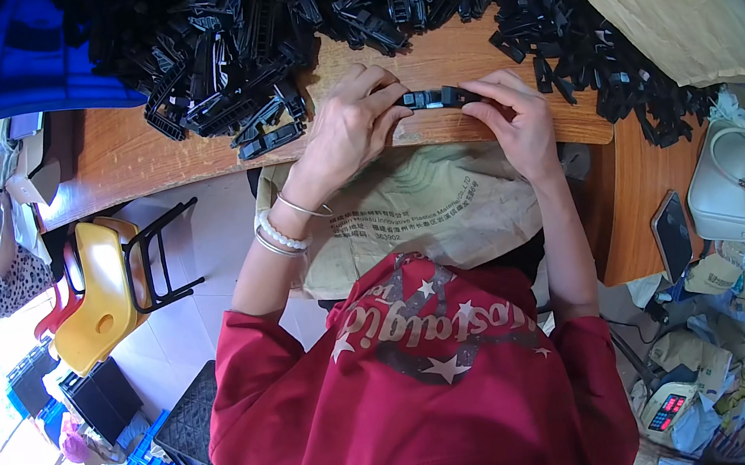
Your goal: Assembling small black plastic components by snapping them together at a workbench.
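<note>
Over the front of the wooden table (pixel 361 145), both hands hold a small black plastic part (pixel 432 98) level between them. My left hand (pixel 356 120), with bracelets on its wrist, pinches the left end between thumb and fingers. At the other end my right hand (pixel 512 115) pinches it with thumb and forefinger. Exactly what kind of part it is I cannot make out. A large heap of black plastic parts (pixel 226 49) lies beyond my left hand, one loose part (pixel 272 140) at its near edge. Smaller black pieces (pixel 588 44) are heaped beyond my right hand.
A paper sack (pixel 427 216) covers my lap below the table edge. Another beige sack (pixel 667 1) stands far right. On the right are a phone (pixel 671 235), a white handbag (pixel 726 184) and a scale (pixel 668 407). Yellow chair (pixel 99 297) and another person (pixel 2 279) are left.
</note>
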Motion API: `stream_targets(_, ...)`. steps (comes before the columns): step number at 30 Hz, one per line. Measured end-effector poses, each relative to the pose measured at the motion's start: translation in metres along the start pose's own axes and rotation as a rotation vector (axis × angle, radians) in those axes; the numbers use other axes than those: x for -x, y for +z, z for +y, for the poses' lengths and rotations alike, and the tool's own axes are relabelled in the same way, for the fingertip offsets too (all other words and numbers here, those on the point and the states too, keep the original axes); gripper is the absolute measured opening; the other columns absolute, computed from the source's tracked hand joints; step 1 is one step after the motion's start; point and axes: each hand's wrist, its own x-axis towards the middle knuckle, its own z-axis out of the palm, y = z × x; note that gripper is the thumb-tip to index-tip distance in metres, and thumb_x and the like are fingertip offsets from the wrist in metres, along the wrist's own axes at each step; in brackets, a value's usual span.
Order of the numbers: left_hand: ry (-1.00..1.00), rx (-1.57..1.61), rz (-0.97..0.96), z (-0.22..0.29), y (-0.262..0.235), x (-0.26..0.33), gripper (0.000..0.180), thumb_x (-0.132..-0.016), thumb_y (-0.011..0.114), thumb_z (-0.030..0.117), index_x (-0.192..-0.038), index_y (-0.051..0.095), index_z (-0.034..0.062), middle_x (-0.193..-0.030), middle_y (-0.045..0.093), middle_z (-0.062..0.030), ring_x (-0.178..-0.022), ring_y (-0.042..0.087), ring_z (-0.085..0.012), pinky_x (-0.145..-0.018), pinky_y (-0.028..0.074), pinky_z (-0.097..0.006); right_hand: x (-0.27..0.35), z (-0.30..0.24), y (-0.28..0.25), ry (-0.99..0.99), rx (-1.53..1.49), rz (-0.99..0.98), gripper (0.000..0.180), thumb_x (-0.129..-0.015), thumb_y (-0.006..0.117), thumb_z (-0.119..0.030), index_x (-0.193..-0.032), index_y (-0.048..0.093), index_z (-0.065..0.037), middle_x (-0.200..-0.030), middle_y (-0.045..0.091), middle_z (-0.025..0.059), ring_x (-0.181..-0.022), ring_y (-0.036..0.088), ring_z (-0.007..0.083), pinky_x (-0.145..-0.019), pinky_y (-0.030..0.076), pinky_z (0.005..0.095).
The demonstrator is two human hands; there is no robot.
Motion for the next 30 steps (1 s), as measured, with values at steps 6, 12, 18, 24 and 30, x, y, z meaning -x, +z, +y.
stream_targets(6, 0.017, 0.023, 0.017, 0.0, 0.003, 0.0, 0.018, -0.077, 0.071, 0.004, -0.093, 0.067, -0.0017, -0.091, 0.06, -0.0108, -0.084, 0.057, -0.0306, -0.072, 0.049, -0.039, -0.005, -0.003, 0.003, -0.023, 0.031, -0.014, 0.025, -0.076, 0.073, 0.003, -0.101, 0.071, 0.001, -0.087, 0.063, 0.0093, -0.084, 0.059, 0.0222, -0.072, 0.047, 0.0317)
stream_targets(12, 0.022, 0.026, 0.005, 0.002, 0.003, 0.001, 0.021, -0.076, 0.072, 0.003, -0.096, 0.067, -0.0024, -0.094, 0.062, -0.0122, -0.084, 0.06, -0.0301, -0.073, 0.05, -0.038, -0.008, -0.006, 0.013, -0.058, -0.01, -0.082, 0.024, -0.076, 0.073, -0.002, -0.099, 0.072, 0.001, -0.092, 0.06, 0.01, -0.091, 0.057, 0.0241, -0.079, 0.046, 0.0344)
stream_targets(18, -0.076, 0.067, -0.129, 0.01, -0.006, 0.0, 0.029, -0.072, 0.08, 0.016, -0.095, 0.071, -0.0012, -0.098, 0.065, -0.0114, -0.088, 0.065, -0.0268, -0.074, 0.054, -0.035, 0.003, -0.01, 0.008, -0.006, -0.02, -0.185, 0.022, -0.079, 0.071, -0.002, -0.101, 0.072, -0.001, -0.09, 0.06, 0.0099, -0.085, 0.059, 0.0245, -0.078, 0.048, 0.0342)
stream_targets(24, 0.126, -0.444, 0.382, 0.0, -0.022, -0.057, 0.016, -0.078, 0.072, 0.009, -0.091, 0.066, 0.0014, -0.091, 0.059, -0.012, -0.084, 0.058, -0.0299, -0.072, 0.051, -0.038, 0.023, 0.0, -0.02, -0.04, 0.396, 0.483, 0.008, -0.082, 0.071, -0.004, -0.09, 0.071, -0.002, -0.093, 0.063, 0.0105, -0.088, 0.061, 0.0257, -0.077, 0.049, 0.0361)
stream_targets(30, -0.05, -0.519, 0.248, -0.027, -0.023, -0.084, 0.021, -0.077, 0.071, 0.014, -0.092, 0.063, 0.0014, -0.091, 0.06, -0.0125, -0.087, 0.061, -0.0307, -0.072, 0.052, -0.039, 0.02, 0.019, -0.033, 0.081, 0.632, 0.466, 0.017, -0.083, 0.069, -0.004, -0.099, 0.065, 0.002, -0.095, 0.061, 0.0131, -0.088, 0.061, 0.0313, -0.077, 0.047, 0.04)
